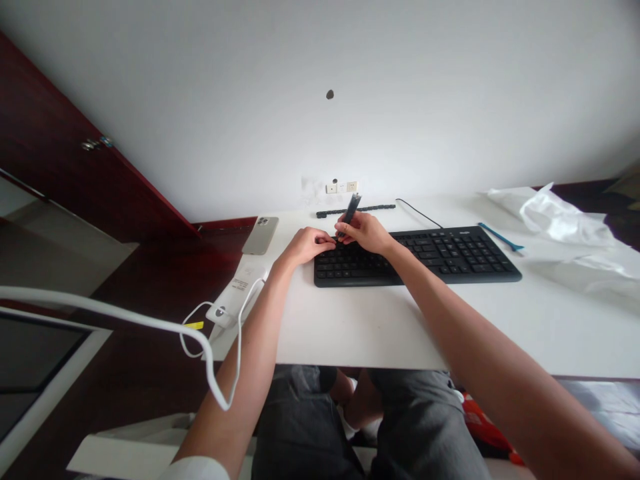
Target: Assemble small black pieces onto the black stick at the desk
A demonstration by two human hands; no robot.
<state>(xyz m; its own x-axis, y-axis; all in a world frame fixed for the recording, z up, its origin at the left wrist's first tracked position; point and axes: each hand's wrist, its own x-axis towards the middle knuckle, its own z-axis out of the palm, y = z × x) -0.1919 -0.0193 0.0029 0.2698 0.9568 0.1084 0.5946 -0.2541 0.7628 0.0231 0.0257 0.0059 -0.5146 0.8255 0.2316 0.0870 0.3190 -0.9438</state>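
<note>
A black keyboard (435,250) lies on the white table, its left part partly covered by my hands. My right hand (367,232) is closed around a dark pen-shaped tool (351,208), held upright and tilted over the keyboard's upper left. The tool's lower end is hidden by my fingers. My left hand (307,245) is at the keyboard's top left corner, fingertips pinched together; a bit of something dark shows there, too small to name. Behind both hands, a row of small black pieces like keycaps (357,211) lies along the back of the table.
A phone (261,235) lies face down at the left, near a white power strip (245,283) with a looped white cable (165,325). A blue pry tool (501,238) sits right of the keyboard, by crumpled white plastic (565,220). Wall sockets (341,188) are behind the table.
</note>
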